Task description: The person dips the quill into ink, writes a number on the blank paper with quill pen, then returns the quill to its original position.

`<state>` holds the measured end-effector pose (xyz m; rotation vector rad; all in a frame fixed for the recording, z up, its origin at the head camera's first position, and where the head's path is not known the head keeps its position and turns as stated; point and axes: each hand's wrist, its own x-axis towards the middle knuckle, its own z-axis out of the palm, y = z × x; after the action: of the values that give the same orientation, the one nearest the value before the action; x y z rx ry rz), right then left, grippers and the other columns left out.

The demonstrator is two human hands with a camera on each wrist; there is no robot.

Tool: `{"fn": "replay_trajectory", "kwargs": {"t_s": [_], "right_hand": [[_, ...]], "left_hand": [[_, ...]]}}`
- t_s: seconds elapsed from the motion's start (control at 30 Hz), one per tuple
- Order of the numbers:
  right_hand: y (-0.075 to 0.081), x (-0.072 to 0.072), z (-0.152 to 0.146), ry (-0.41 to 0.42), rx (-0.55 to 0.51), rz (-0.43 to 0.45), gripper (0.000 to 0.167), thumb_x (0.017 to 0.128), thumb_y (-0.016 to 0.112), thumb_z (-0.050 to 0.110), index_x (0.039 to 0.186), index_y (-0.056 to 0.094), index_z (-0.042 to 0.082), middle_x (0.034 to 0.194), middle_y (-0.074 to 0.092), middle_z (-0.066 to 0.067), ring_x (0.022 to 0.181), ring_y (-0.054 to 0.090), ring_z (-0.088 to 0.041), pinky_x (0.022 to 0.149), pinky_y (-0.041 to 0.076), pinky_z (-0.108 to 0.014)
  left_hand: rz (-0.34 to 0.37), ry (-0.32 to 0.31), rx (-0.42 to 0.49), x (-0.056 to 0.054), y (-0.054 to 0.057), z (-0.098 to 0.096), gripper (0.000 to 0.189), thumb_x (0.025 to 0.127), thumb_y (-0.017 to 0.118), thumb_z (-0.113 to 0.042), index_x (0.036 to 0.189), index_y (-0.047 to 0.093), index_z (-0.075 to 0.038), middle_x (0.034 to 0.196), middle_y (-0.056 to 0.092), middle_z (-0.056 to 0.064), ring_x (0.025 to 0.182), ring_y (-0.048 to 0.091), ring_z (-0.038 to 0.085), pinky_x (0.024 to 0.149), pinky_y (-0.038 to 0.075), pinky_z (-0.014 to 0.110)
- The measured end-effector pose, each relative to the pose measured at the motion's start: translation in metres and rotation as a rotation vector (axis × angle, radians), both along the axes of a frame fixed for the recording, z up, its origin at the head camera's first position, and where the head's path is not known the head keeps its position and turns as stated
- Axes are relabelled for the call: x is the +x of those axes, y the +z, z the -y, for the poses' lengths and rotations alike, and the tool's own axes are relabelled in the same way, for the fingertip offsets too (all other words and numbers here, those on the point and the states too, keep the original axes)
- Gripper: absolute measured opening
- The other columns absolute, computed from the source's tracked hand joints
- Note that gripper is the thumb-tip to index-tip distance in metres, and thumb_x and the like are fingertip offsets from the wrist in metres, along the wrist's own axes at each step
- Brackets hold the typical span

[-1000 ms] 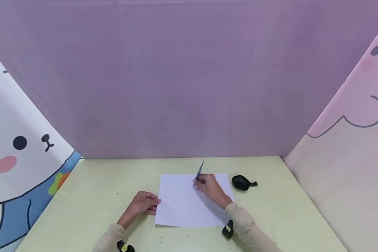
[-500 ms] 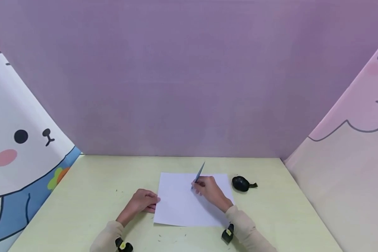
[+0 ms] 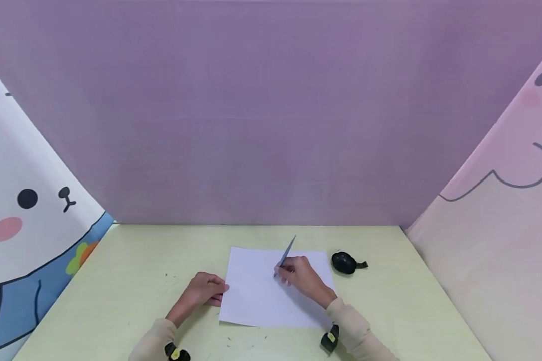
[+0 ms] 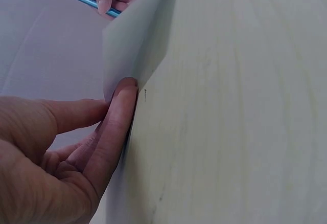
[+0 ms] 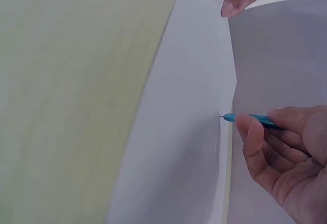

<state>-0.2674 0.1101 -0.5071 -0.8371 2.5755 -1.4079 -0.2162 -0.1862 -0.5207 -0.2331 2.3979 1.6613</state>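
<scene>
A white sheet of paper lies on the table in the head view. At its left edge, my left hand pinches the sheet between thumb and fingers. The left wrist view shows that edge of the paper lifted off the tabletop and bent. Over the middle of the sheet, my right hand grips a slim teal pen, slanted with its tip down. In the right wrist view the pen has a thin dark point at the paper; whether it touches cannot be told.
A black rounded object with a short strap lies right of the paper. Small dark specks dot the pale table. A purple wall rises behind, with cartoon-printed panels on both sides.
My right hand and the pen have moved slightly toward me, the pen tip shifting a little left at first. The left hand keeps its place at the paper's edge.
</scene>
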Motion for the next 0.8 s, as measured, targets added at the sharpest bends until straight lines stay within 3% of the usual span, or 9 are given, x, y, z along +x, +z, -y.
{"fn": "replay_trajectory", "kwargs": {"t_s": [0.27,0.57,0.8], "right_hand": [[0.001,0.008,-0.001,-0.007,0.009,0.019,0.015,0.102,0.066,0.006,0.103,0.078,-0.004,0.080,0.074,-0.013,0.066,0.068,-0.021,0.054,0.058,-0.022],[0.001,0.014,-0.003,0.036,0.013,0.021,0.017,0.102,0.068,0.010,0.100,0.077,-0.003,0.077,0.073,-0.012,0.062,0.067,-0.020,0.052,0.059,-0.028],[0.003,0.020,-0.007,0.054,0.050,0.021,0.015,0.102,0.068,0.011,0.098,0.077,0.000,0.075,0.073,-0.010,0.060,0.066,-0.017,0.052,0.059,-0.026]], "left_hand": [[-0.024,-0.033,0.019,0.002,-0.002,0.002,0.016,0.094,0.074,-0.004,0.103,0.072,0.010,0.076,0.072,0.010,0.064,0.070,0.016,0.062,0.066,0.031],[-0.016,-0.016,0.030,0.001,0.000,0.001,0.015,0.094,0.073,-0.003,0.102,0.073,0.010,0.076,0.072,0.010,0.065,0.071,0.016,0.061,0.066,0.031],[-0.021,-0.015,0.032,0.002,0.000,0.001,0.016,0.094,0.073,-0.002,0.103,0.073,0.011,0.077,0.072,0.011,0.066,0.070,0.016,0.062,0.066,0.031]]}}
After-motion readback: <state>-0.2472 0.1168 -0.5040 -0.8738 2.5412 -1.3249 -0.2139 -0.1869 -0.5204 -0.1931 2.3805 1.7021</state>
